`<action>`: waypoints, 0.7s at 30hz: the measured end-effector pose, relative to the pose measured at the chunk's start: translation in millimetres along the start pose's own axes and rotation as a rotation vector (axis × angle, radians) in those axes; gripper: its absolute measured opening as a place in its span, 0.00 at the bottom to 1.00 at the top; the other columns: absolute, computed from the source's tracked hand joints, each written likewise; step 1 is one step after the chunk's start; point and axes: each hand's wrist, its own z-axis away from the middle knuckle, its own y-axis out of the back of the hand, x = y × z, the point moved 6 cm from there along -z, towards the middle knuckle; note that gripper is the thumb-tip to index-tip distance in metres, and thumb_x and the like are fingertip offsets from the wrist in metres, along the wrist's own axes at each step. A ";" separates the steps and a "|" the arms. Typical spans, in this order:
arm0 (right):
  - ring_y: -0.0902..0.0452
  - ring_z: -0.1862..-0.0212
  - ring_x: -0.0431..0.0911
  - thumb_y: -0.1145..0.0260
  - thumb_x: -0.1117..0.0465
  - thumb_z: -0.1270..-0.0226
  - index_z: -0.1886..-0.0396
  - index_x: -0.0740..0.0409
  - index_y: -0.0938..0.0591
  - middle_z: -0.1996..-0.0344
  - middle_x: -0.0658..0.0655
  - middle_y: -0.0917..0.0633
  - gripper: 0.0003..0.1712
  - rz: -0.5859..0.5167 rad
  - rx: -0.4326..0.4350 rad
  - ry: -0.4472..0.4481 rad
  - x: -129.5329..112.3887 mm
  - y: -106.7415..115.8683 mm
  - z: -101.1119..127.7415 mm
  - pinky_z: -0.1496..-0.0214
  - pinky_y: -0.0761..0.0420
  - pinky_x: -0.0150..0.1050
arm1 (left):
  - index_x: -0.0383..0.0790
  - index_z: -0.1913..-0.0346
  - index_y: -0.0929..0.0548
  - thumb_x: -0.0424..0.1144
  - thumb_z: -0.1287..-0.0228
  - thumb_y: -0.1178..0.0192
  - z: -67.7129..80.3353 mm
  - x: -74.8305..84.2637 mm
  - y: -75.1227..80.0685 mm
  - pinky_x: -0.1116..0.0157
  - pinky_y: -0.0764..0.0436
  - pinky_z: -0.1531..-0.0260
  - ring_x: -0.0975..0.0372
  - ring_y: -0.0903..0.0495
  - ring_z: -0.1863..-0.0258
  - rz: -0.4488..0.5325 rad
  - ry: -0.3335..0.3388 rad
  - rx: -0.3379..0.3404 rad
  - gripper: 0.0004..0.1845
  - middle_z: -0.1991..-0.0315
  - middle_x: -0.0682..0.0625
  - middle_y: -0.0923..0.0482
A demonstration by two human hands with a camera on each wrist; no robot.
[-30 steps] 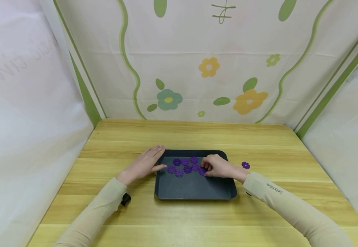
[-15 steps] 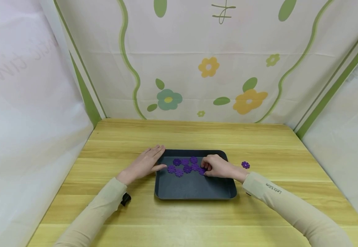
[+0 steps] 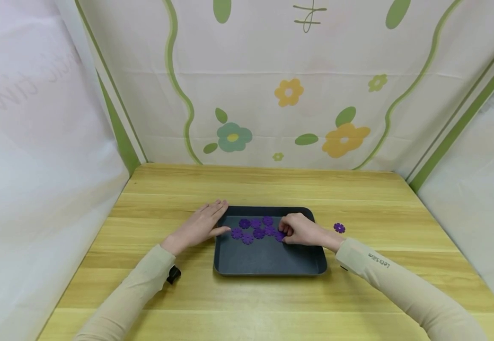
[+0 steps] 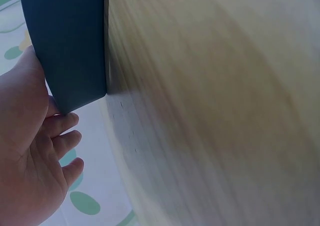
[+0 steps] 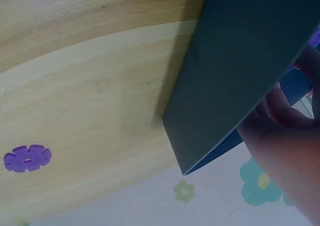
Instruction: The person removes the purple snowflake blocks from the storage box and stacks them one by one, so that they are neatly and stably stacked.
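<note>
A dark blue tray [image 3: 268,263] lies on the wooden table and holds several purple flower-shaped discs [image 3: 253,228] near its far side. My left hand [image 3: 202,223] rests flat with straight fingers against the tray's left edge [image 4: 70,56], thumb over the rim. My right hand [image 3: 295,229] is inside the tray at its right, fingers curled and pinching a purple disc [image 3: 279,235]. One more purple disc [image 3: 339,228] lies on the table right of the tray, also seen in the right wrist view as a disc [image 5: 27,158].
Flower-printed fabric walls [image 3: 289,94] close in the table at the back and both sides. A small black object [image 3: 172,274] sits under my left forearm. Bare wooden table [image 3: 247,184] stretches beyond and in front of the tray.
</note>
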 end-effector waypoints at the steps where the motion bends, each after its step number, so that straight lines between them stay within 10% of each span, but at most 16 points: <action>1: 0.19 0.65 0.41 0.27 0.65 0.42 0.60 0.63 0.16 0.65 0.56 0.14 0.11 -0.004 -0.001 -0.004 0.4 -0.2 0.1 0.63 0.18 0.28 | 0.32 0.24 0.40 0.57 0.28 0.46 0.1 -0.1 0.1 0.44 0.37 0.26 0.46 0.39 0.24 0.002 0.000 0.002 0.41 0.24 0.38 0.39; 21: 0.20 0.66 0.40 0.28 0.65 0.44 0.60 0.63 0.16 0.66 0.56 0.14 0.12 -0.007 -0.002 -0.015 0.6 0.9 0.7 0.63 0.19 0.27 | 0.33 0.24 0.40 0.59 0.28 0.46 0.7 0.9 2.8 0.45 0.37 0.26 0.47 0.39 0.24 -0.001 -0.006 -0.008 0.41 0.24 0.38 0.40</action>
